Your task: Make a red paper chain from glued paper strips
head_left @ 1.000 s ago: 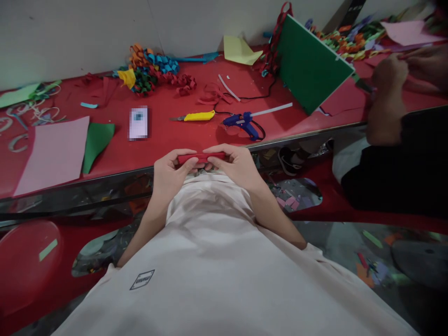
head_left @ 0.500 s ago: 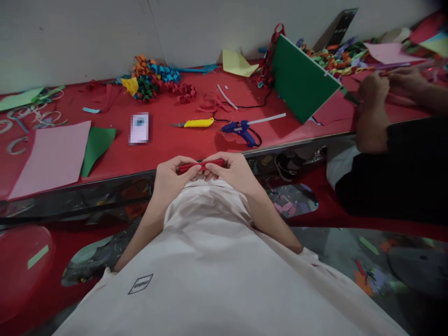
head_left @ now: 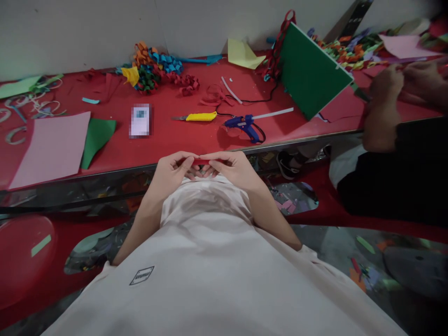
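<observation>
The long red-topped bench (head_left: 168, 140) runs across the view, and everything gets placed from it. Just off its near edge, in front of the person's pale shirt (head_left: 210, 242), the left hand (head_left: 171, 175) and right hand (head_left: 234, 170) pinch a narrow folded red paper strip (head_left: 205, 161) between them, fingers curled tight on either end, thumbs on top. The strip hangs in the air over the lap, not resting on the bench.

Risks, as I judge them: the strip is thin paper held at two ends, so a hard pull or a twist could tear it or crease it crooked. It sits beyond the bench edge, so a slipped pinch would drop it to the littered floor.

On the bench's right part, a green board (head_left: 311, 70) leans tilted; a co-worker's hands (head_left: 385, 88) work beside it. Towards the bench's left end lies a pink paper sheet (head_left: 52, 147) with a green paper piece (head_left: 96, 140) touching its side. Mid-bench, a blue glue gun (head_left: 245, 125) lies with its black cord (head_left: 261, 98) trailing back: a snagged cord could drag it. Just left of it, a yellow-handled craft knife (head_left: 199, 116) shows bare blade, a cut hazard for any blind reach.

Writing: a small boxed logo on the shirt (head_left: 142, 275), too small to read. A blurred small card (head_left: 140, 120) left of the knife is unreadable.
</observation>
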{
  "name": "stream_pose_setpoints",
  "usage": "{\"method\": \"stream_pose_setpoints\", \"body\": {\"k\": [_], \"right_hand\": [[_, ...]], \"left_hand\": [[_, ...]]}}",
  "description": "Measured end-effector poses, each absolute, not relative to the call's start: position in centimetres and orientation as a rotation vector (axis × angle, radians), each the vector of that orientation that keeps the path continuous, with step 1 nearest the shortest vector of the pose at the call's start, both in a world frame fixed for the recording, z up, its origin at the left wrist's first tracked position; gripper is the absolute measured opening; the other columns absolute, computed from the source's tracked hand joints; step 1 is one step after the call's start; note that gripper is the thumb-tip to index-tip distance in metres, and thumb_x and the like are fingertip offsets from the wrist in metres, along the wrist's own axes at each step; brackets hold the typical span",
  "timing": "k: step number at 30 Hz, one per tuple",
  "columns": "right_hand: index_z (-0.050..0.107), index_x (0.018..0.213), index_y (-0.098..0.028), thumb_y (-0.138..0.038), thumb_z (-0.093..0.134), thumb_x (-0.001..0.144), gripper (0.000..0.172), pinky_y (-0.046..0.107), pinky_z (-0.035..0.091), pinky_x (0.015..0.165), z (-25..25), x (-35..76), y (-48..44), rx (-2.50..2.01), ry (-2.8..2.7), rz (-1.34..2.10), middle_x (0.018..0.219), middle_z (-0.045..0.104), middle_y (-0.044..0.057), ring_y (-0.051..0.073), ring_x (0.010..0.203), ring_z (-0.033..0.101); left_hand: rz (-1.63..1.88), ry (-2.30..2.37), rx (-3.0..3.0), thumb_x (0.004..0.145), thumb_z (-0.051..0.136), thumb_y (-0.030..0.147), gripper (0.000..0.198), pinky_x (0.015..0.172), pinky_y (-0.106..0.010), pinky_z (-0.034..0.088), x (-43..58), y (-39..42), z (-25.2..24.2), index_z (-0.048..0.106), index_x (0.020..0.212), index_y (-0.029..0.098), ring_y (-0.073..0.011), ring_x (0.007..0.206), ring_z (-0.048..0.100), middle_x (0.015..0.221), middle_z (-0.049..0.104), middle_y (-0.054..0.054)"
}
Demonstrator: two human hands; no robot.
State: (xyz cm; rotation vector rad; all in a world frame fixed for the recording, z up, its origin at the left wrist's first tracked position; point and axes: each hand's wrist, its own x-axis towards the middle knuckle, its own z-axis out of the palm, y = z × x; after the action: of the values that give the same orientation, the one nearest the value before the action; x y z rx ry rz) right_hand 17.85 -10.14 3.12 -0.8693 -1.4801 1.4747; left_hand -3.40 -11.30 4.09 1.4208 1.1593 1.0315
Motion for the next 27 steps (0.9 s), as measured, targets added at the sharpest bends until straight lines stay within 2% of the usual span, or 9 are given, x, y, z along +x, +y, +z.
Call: {"method": "stream_pose_setpoints", "body": {"k": [2, 4, 6, 8, 11, 14, 17, 22, 27], "right_hand": [[0.082, 0.112, -0.018, -0.036, 0.071, 0.093, 0.029, 0.024, 0.061, 0.071, 3.1, 17.8, -10.1, -0.887, -1.487, 1.449, 0.087, 0.082, 0.003, 0.014, 0.076, 0.077], [0.081, 0.116, -0.018, -0.035, 0.071, 0.092, 0.030, 0.024, 0.061, 0.070, 2.9, 17.6, -10.1, -0.897, -1.474, 1.420, 0.085, 0.082, 0.003, 0.014, 0.074, 0.077], [0.077, 0.124, -0.019, -0.031, 0.071, 0.092, 0.035, 0.025, 0.061, 0.070, 2.7, 17.5, -10.1, -0.920, -1.477, 1.359, 0.086, 0.082, 0.002, 0.014, 0.073, 0.076], [0.077, 0.124, -0.020, -0.027, 0.070, 0.092, 0.034, 0.025, 0.060, 0.071, 2.6, 17.4, -10.1, -0.967, -1.528, 1.244, 0.088, 0.082, 0.002, 0.014, 0.073, 0.076], [0.081, 0.111, -0.020, -0.027, 0.069, 0.093, 0.023, 0.024, 0.057, 0.073, 2.8, 17.4, -10.1, -1.051, -1.693, 1.033, 0.090, 0.083, 0.003, 0.014, 0.075, 0.075], [0.082, 0.096, -0.018, -0.032, 0.070, 0.094, 0.018, 0.023, 0.053, 0.071, 3.1, 17.5, -10.2, -1.085, -1.807, 0.929, 0.083, 0.082, 0.003, 0.014, 0.074, 0.074], [0.080, 0.087, -0.018, -0.033, 0.068, 0.096, 0.021, 0.022, 0.051, 0.067, 3.0, 17.6, -10.1, -1.067, -1.803, 0.946, 0.069, 0.078, 0.001, 0.013, 0.064, 0.072], [0.080, 0.096, -0.020, -0.036, 0.064, 0.098, 0.023, 0.023, 0.054, 0.067, 2.2, 17.6, -9.8, -1.054, -1.716, 1.109, 0.081, 0.081, 0.003, 0.017, 0.073, 0.078], [0.077, 0.093, -0.019, -0.038, 0.063, 0.096, 0.025, 0.024, 0.053, 0.058, 1.1, 17.2, -9.4, -1.103, -1.547, 1.219, 0.073, 0.078, 0.003, 0.016, 0.061, 0.075]], "left_hand": [[1.037, 1.159, 1.413, 0.090, 0.076, 0.046, 0.035, 0.067, -0.028, 0.065, -3.3, -11.4, 4.2, 0.076, 0.105, 0.015, -0.0209, 0.081, 0.078, 0.090, 0.078, -0.007], [1.060, 1.171, 1.403, 0.087, 0.078, 0.042, 0.033, 0.068, -0.027, 0.065, -3.2, -11.4, 4.1, 0.076, 0.106, 0.015, -0.0209, 0.085, 0.078, 0.095, 0.079, -0.007], [1.058, 1.201, 1.395, 0.085, 0.080, 0.041, 0.034, 0.068, -0.027, 0.064, -3.0, -11.2, 3.9, 0.077, 0.105, 0.014, -0.0196, 0.082, 0.077, 0.091, 0.079, -0.007], [1.025, 1.245, 1.393, 0.083, 0.082, 0.042, 0.034, 0.068, -0.026, 0.063, -2.9, -11.2, 3.7, 0.078, 0.101, 0.014, -0.0184, 0.076, 0.076, 0.085, 0.079, -0.006], [1.015, 1.344, 1.474, 0.084, 0.081, 0.043, 0.030, 0.068, -0.025, 0.061, -2.6, -11.3, 3.7, 0.080, 0.094, 0.015, -0.0177, 0.072, 0.074, 0.080, 0.079, -0.006], [1.029, 1.412, 1.647, 0.088, 0.077, 0.041, 0.024, 0.068, -0.024, 0.059, -2.6, -11.6, 3.8, 0.082, 0.091, 0.018, -0.0173, 0.074, 0.075, 0.079, 0.080, -0.004], [1.031, 1.331, 1.682, 0.091, 0.073, 0.042, 0.025, 0.071, -0.025, 0.063, -2.9, -11.7, 3.6, 0.082, 0.092, 0.019, -0.0186, 0.076, 0.077, 0.080, 0.081, -0.003], [1.062, 1.202, 1.622, 0.098, 0.063, 0.051, 0.039, 0.077, -0.030, 0.068, -3.4, -11.6, 3.2, 0.078, 0.107, 0.016, -0.0222, 0.083, 0.081, 0.090, 0.082, -0.009], [1.161, 1.343, 1.406, 0.088, 0.077, 0.046, 0.033, 0.071, -0.031, 0.068, -3.4, -11.2, 2.9, 0.076, 0.097, 0.014, -0.0245, 0.078, 0.081, 0.085, 0.081, -0.009]]}}
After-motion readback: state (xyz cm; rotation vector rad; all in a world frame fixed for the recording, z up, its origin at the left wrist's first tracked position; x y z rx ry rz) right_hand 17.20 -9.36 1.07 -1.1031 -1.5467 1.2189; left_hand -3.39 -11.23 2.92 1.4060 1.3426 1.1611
